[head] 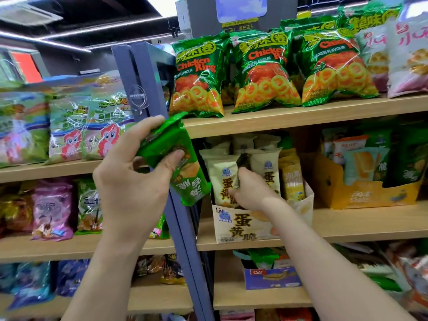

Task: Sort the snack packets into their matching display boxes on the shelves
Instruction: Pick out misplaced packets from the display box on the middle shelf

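Green packet [171, 147] gripped in our left hand [129, 181], centre frame; right hand [252, 193] pinches a dark packet [243, 162] inside the cream display box [243, 225]. Sorting midway, we judge; neither placed yet.

Bright, even overhead light. The ceiling light strips [46, 34] read as thin white lines on a dark ceiling; the white panel [162, 4] at top edge is blown out. Hard glare streaks on foil of green ring-snack bags [261, 72], partly masking print. Soft sheen and slight blur on green packet [171, 144] in left hand [129, 177]. Deep shade on dark packet [243, 162] at right hand [252, 191], under the upper shelf board [301, 117]; detail lost. Lettering on cream box [243, 225] sharp. Soft, washed-out look to packets on left shelves [69, 128]. Wide-angle distortion: blue upright [183, 228] leans, shelf lines bow near the edges. Lower right corner smeared, colours run together
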